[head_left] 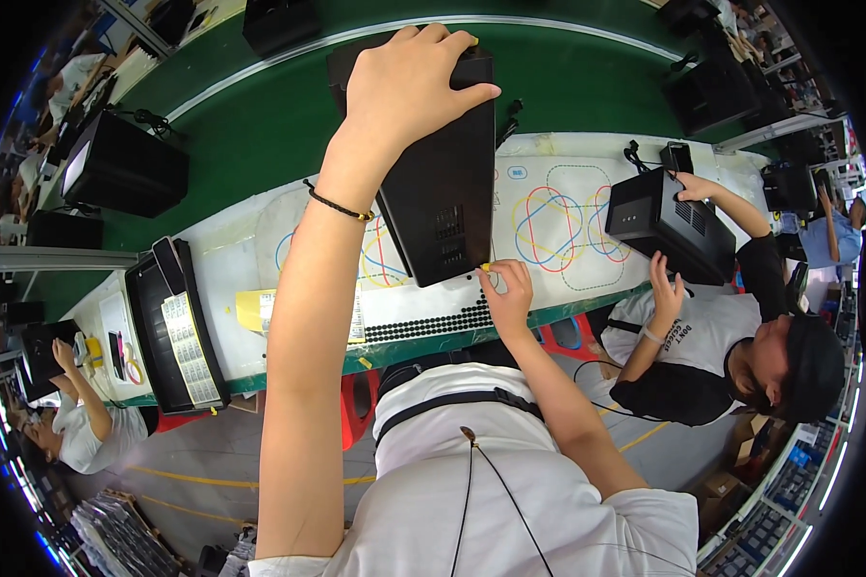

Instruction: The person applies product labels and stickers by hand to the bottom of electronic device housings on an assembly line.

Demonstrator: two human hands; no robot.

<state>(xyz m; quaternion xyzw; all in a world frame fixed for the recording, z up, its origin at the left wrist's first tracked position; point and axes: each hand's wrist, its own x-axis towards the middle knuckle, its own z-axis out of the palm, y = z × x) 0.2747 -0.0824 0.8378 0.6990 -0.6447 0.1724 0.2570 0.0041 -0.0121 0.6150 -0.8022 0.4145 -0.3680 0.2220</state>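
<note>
A tall black box-shaped device with vent slots near its lower end stands tilted over the table in front of me. My left hand reaches up to its far end, fingers wrapped over that edge and thumb along the side. At the near right corner of the device, my right hand has thumb and forefinger pinched together. What lies between them is too small to make out. A bit of yellow covers a fingertip on each hand. Just below the device lies a white sheet of small round black pads.
A black tray with a phone and label sheets sits to the left. Another black device rests on the green conveyor. At right, a co-worker handles a similar black device. Coloured loops mark the white table mat.
</note>
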